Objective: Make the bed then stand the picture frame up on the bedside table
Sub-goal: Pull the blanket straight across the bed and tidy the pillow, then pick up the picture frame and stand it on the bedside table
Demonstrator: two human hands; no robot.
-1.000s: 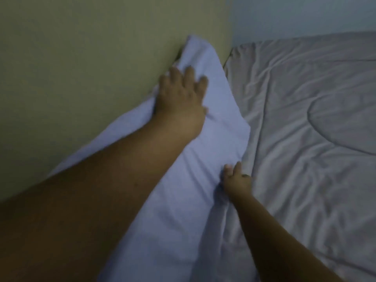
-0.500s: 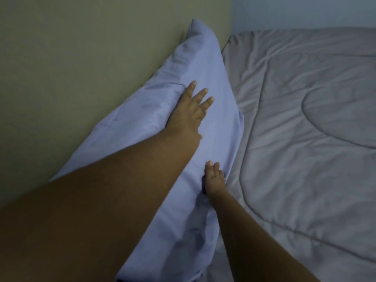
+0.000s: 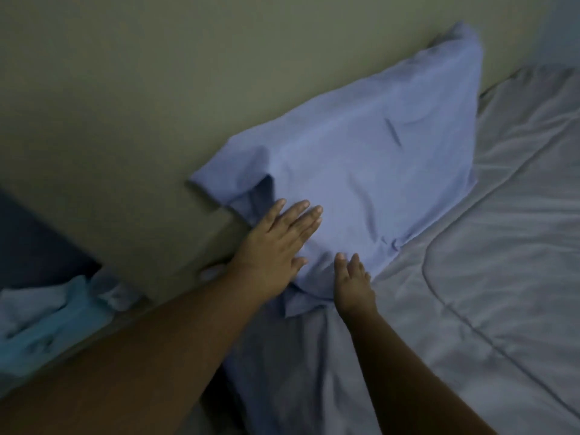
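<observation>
A pale blue pillow (image 3: 370,146) leans against the beige wall at the head of the bed. My left hand (image 3: 279,243) lies flat on its lower left corner with the fingers spread. My right hand (image 3: 353,282) presses the pillow's bottom edge, fingers together and pointing up. A grey quilted duvet (image 3: 489,252) covers the bed to the right of the pillow. Neither the picture frame nor the bedside table is in view.
The beige wall (image 3: 131,98) runs along the left of the bed. Crumpled light blue cloth (image 3: 47,318) lies at the lower left, below a dark shape (image 3: 34,246). The room is dim.
Both hands have slid down the pillow from its upper part to its lower end. The view has swung left, which brings the pillow's lower corner and the cloth at the left into sight.
</observation>
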